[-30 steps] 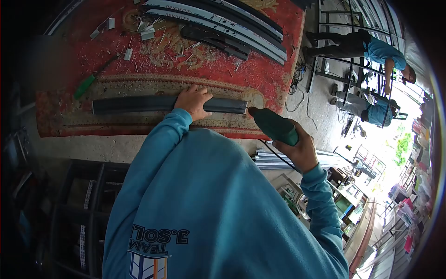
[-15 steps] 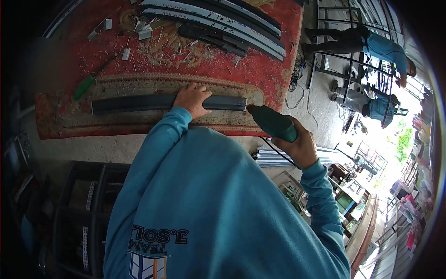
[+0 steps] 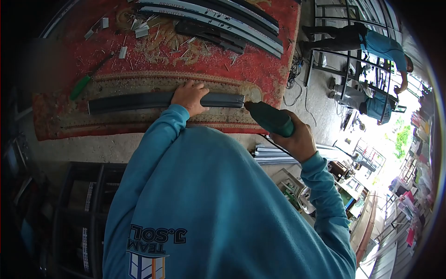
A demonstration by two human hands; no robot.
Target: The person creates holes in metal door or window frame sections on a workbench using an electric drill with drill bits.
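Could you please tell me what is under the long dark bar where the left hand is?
Around the long dark bar, patterned carpet shows. The left hand lies across it. Whatever is directly underneath is covered, so I cannot tell.

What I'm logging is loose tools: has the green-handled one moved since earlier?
No: against the carpet's patterned border, the green-handled tool lies in the same place; only the view shifted.

The left arm extends forward, the left hand palm down with fingers bent and thumb apart, while the right arm bends outward at the elbow, the right hand closed in a grip.
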